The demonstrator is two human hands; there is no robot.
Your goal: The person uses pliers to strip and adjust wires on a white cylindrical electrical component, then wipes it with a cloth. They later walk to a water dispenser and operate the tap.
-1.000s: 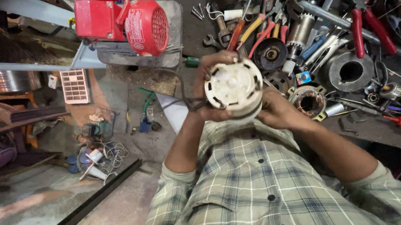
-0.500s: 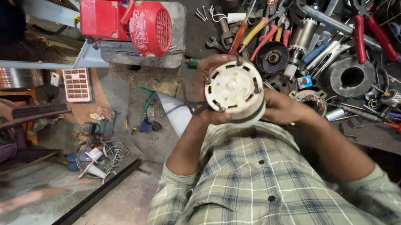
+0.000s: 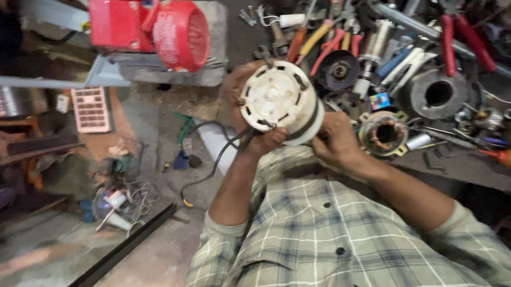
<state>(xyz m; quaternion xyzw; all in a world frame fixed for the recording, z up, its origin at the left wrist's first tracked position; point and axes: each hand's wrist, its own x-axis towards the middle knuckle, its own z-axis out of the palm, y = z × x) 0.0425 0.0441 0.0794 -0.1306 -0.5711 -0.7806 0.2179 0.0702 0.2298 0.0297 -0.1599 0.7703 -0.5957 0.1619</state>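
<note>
Moved: since a second ago my white round motor housing (image 3: pixel 279 100) has tilted, its flat face now leaning toward my left; both hands have kept their hold on it
Left hand: my left hand (image 3: pixel 250 109) is clenched round the housing's left side; thumb under its lower rim, fingers hidden behind it
Right hand: my right hand (image 3: pixel 335 143) grasps the housing's lower right edge; fingers curled against its dark band
Housing: held in the air above the near edge of the workbench (image 3: pixel 479 167), just in front of my plaid shirt (image 3: pixel 336 249)
Cable: a black cable (image 3: pixel 211 170) hangs from the housing's underside past my left forearm
Bench: a copper-wound stator (image 3: pixel 386 133) lies just beside my right hand; red-handled pliers (image 3: pixel 460 33) lie toward the far right corner
Far left: a red motor (image 3: pixel 152 31) sits on a grey slab
</note>
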